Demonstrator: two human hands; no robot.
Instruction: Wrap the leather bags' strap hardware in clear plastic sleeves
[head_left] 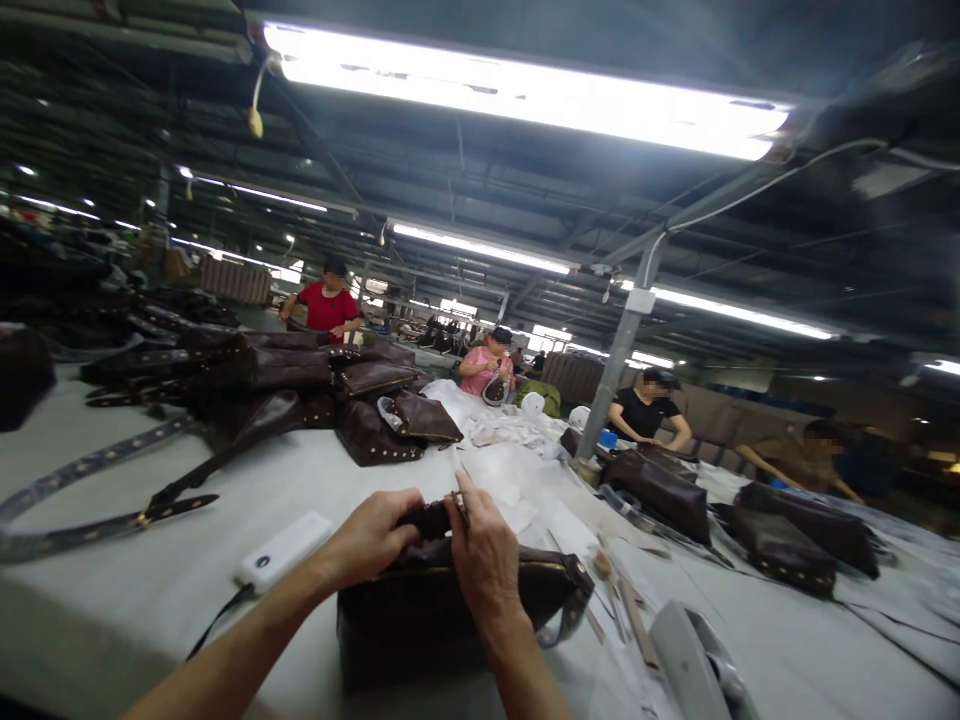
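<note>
A dark brown leather handbag stands on the white table in front of me, a gold-toned zipper running along its top edge. Above that edge, my left hand pinches one end of a short dark strap. My right hand has its fingers closed on the strap's other end, where a small metal piece shows. At the bag's right corner hangs a studded, plastic-wrapped strap.
Brown bags are heaped at left, with a long studded strap. A white power bank, a grey tape dispenser and hand tools lie nearby. A post rises at right. Several co-workers sit or stand beyond.
</note>
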